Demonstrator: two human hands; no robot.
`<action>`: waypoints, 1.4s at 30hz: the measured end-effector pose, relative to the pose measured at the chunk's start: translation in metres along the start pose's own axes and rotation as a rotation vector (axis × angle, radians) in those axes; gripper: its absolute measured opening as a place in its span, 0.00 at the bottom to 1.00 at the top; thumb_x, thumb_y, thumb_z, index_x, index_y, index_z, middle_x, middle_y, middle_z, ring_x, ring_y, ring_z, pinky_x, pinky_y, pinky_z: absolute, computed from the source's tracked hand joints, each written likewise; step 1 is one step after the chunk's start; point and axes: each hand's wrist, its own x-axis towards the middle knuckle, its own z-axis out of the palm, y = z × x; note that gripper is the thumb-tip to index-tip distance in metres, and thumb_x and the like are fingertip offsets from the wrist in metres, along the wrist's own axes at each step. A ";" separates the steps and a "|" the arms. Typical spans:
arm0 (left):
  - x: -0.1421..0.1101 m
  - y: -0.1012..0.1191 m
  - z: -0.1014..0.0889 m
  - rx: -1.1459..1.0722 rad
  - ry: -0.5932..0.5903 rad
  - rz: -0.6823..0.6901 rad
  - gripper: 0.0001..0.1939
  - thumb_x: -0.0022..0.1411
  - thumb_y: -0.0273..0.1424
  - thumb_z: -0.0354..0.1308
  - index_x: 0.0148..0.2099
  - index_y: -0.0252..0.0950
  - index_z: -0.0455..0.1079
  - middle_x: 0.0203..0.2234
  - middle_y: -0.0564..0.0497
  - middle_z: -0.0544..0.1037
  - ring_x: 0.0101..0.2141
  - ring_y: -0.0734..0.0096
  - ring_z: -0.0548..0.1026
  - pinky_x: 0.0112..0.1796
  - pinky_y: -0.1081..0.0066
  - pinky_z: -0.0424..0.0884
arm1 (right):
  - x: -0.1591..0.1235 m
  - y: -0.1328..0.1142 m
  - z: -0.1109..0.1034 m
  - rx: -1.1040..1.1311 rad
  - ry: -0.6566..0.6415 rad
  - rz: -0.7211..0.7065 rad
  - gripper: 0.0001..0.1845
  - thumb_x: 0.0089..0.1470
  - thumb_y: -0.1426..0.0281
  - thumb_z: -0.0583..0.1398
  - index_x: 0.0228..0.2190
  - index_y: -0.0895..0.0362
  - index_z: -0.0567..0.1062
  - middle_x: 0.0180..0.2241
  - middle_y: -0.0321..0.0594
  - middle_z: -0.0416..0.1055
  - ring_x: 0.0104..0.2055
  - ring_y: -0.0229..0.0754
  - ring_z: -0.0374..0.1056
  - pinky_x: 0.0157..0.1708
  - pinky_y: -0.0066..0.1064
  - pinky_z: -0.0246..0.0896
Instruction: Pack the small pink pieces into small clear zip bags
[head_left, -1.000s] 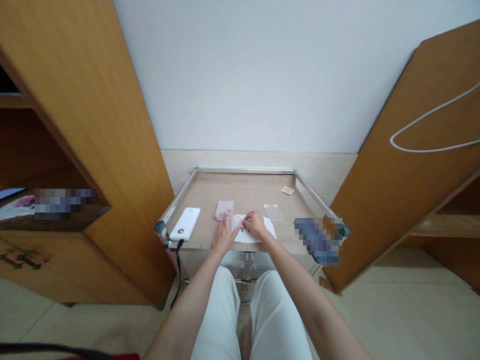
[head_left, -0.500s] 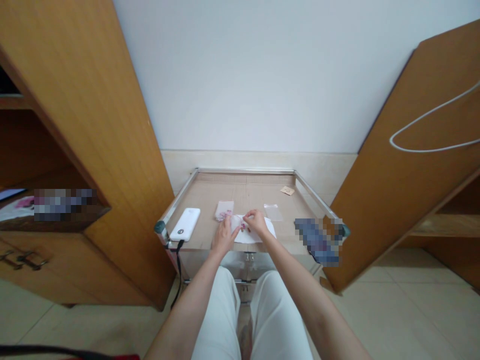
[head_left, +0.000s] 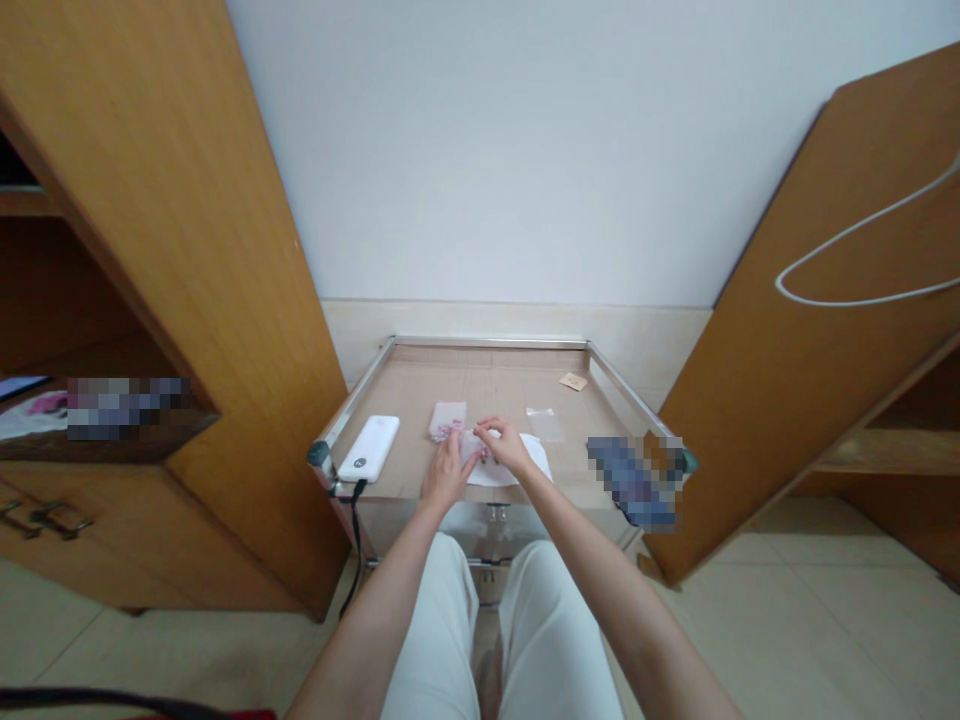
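Note:
A thin white cloth [head_left: 536, 458] with pink and reddish print lies near the front of the table, partly hidden by both hands. My left hand [head_left: 447, 474] rests at its left side, thumb and fingers spread apart on the thin material. With fingertips pinched together, my right hand [head_left: 505, 444] grips what looks like the cloth's edge, close to my left fingers. Just beyond my left hand is a whitish folded piece [head_left: 449, 418] with pink print along its near side. A small clear plastic bag [head_left: 546, 425] lies flat beyond my right hand.
A white power bank [head_left: 370, 448] with a black cable sits at the table's left. At the right are a tan paper tag [head_left: 574, 382] and a blurred bluish item [head_left: 634, 485]. A metal rail [head_left: 491, 344] edges the table; wooden cabinets [head_left: 277, 400] flank it.
My right hand has shifted slightly left, bringing thin whitish material over part of the pink print. My left hand stays in almost the same place.

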 end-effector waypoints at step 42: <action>0.000 -0.001 0.000 -0.001 0.000 -0.008 0.25 0.56 0.41 0.43 0.51 0.29 0.50 0.42 0.37 0.66 0.45 0.62 0.65 0.42 0.64 0.63 | 0.001 -0.004 0.008 -0.047 0.076 -0.043 0.07 0.42 0.68 0.57 0.20 0.59 0.72 0.29 0.42 0.70 0.35 0.38 0.64 0.39 0.30 0.55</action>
